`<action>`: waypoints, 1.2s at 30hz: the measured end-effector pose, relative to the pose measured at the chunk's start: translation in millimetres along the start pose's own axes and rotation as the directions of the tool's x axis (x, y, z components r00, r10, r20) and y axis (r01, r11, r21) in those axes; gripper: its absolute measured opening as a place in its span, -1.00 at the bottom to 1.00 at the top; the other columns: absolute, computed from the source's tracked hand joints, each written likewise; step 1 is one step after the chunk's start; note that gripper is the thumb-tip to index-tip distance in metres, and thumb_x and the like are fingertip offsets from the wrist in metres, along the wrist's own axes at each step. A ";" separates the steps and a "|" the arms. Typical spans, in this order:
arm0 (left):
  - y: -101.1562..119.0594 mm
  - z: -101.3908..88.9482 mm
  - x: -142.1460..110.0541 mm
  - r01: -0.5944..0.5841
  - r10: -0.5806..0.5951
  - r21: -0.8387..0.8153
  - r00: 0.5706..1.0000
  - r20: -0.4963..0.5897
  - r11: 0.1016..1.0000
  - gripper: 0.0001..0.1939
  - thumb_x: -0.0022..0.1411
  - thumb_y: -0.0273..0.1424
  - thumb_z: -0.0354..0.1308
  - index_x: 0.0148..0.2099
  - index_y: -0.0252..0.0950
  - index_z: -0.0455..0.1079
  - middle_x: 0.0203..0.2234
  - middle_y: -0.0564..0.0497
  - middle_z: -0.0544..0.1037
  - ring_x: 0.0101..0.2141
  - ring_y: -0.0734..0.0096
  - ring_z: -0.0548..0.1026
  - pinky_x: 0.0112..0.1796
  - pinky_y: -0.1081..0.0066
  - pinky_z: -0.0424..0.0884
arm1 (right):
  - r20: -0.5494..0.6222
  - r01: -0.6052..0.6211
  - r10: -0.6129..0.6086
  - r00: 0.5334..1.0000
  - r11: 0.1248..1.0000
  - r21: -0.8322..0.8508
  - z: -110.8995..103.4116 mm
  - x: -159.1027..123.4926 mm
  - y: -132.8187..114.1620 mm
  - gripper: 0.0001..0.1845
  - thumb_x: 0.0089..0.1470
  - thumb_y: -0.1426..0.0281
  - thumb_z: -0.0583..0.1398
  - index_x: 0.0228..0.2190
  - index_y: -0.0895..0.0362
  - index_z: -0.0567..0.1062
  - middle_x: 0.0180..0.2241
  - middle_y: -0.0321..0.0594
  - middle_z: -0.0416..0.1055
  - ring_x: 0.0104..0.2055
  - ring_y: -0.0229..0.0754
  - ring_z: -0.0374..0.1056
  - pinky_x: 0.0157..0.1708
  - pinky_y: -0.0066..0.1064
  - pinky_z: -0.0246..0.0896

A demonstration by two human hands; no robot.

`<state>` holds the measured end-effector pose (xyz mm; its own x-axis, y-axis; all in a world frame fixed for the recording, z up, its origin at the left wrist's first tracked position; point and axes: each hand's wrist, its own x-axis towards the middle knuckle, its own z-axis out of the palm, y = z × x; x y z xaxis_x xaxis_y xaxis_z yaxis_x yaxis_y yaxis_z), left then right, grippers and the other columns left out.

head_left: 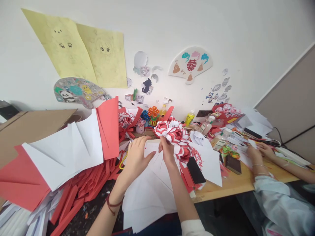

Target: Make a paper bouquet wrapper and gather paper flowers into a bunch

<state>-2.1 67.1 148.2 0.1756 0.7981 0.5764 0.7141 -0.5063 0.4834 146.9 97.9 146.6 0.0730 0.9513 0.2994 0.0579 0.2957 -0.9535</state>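
Note:
My right hand is closed around the lower part of a bunch of red-and-white paper flowers, held up over the table. Its blooms lean to the right of my fingers. To the left, my left hand hovers with thumb and fingers apart, holding nothing and not touching the flowers. Large white paper sheets lie below both hands. Beside my left hand, a yellow curved handle shows in part, the rest hidden by my arm.
Folded red paper strips are heaped at the left, under a standing red-and-white paper piece. A black phone-like slab lies to the right. Small bottles and a paper bouquet line the wall. A co-worker's hands handle paper at far right.

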 end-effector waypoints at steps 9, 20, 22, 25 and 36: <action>-3.8 55.6 9.5 0.105 0.000 -0.528 0.981 0.195 0.843 -0.56 0.33 -0.28 0.09 0.18 -0.30 0.17 -0.12 -0.11 0.57 -0.16 0.30 0.55 -0.14 0.35 0.42 | 0.041 -0.015 0.010 0.999 0.992 0.127 7.9 17.2 12.6 -0.64 0.27 0.14 0.13 -0.28 0.21 0.45 -0.34 -0.24 0.40 -0.36 -0.33 0.34 -0.31 -0.44 0.34; -2.5 54.4 -1.4 0.157 -0.116 -0.206 0.973 0.201 0.966 -0.81 0.41 -0.33 -0.13 -0.15 -0.26 0.28 -0.51 0.03 0.43 -0.47 0.27 0.43 -0.42 0.39 0.16 | -0.070 0.020 -0.003 0.998 0.967 0.256 26.4 31.2 17.7 -0.55 0.05 0.17 0.23 -0.67 0.16 0.26 -0.60 -0.33 0.20 -0.56 -0.40 0.05 -0.54 -0.49 -0.08; -2.6 53.2 -1.3 0.162 -0.127 -0.178 0.973 0.191 0.971 -0.82 0.41 -0.35 -0.13 -0.17 -0.25 0.27 -0.51 0.02 0.43 -0.47 0.25 0.43 -0.43 0.39 0.15 | -0.106 0.030 0.000 0.994 0.961 0.276 32.0 30.8 17.5 -0.52 0.06 0.16 0.23 -0.68 0.15 0.21 -0.63 -0.34 0.17 -0.57 -0.39 0.04 -0.54 -0.49 -0.08; -3.4 53.3 -1.5 0.164 -0.133 -0.175 0.975 0.178 0.971 -0.81 0.40 -0.37 -0.16 -0.26 -0.24 0.22 -0.47 0.00 0.44 -0.46 0.27 0.42 -0.43 0.39 0.15 | -0.129 0.035 0.003 0.992 0.956 0.292 38.2 30.2 18.3 -0.48 0.05 0.12 0.24 -0.69 0.14 0.17 -0.65 -0.35 0.14 -0.57 -0.39 0.06 -0.53 -0.48 -0.05; 6.4 46.7 -10.5 0.196 -0.165 -0.414 0.980 0.111 0.889 -0.78 0.43 -0.32 -0.17 -0.25 -0.21 0.22 -0.58 0.15 0.26 -0.57 0.43 0.23 -0.45 0.42 0.10 | 0.039 0.011 -0.022 0.999 0.968 0.250 28.7 34.9 7.8 -0.47 0.04 0.09 0.28 -0.70 0.14 0.26 -0.64 -0.31 0.21 -0.56 -0.37 0.10 -0.53 -0.50 0.03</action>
<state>32.2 70.8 114.5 0.1298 0.9019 0.4119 0.3884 -0.4284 0.8158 121.4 135.9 148.6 0.0326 0.9473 0.3186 -0.1920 0.3187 -0.9282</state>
